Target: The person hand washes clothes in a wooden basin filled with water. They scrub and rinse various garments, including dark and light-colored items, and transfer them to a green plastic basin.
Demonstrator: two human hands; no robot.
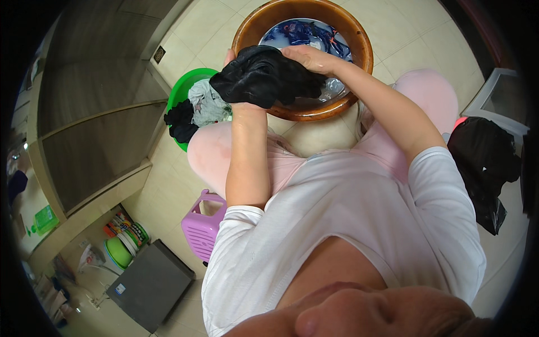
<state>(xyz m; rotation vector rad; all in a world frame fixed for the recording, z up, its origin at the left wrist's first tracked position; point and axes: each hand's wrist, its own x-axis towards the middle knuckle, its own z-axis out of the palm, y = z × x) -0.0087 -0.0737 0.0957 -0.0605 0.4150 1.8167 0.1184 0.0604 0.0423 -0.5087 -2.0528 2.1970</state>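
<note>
A wet black cloth garment (263, 76) is bunched between my two hands, above the near left rim of a brown wooden tub (364, 50). My left hand (247, 108) holds it from below and the left; most of that hand is hidden by the fabric, with a fingertip showing at the far edge. My right hand (306, 58) grips its far right side, thumb and fingers partly hidden. In the tub, dark blue cloth (294, 33) with orange-red parts lies in cloudy water. Left of the tub, a green basin (179, 90) holds a pale grey patterned cloth (207, 101) and a black cloth (182, 122).
A purple plastic stool (200, 227) stands behind my left knee. A black plastic bag (482, 156) lies at the right, near a grey-framed panel (497, 90). Cabinets (101, 143) line the left side, with a dark grey box-shaped thing (151, 286) and stacked basins (120, 250) at the lower left.
</note>
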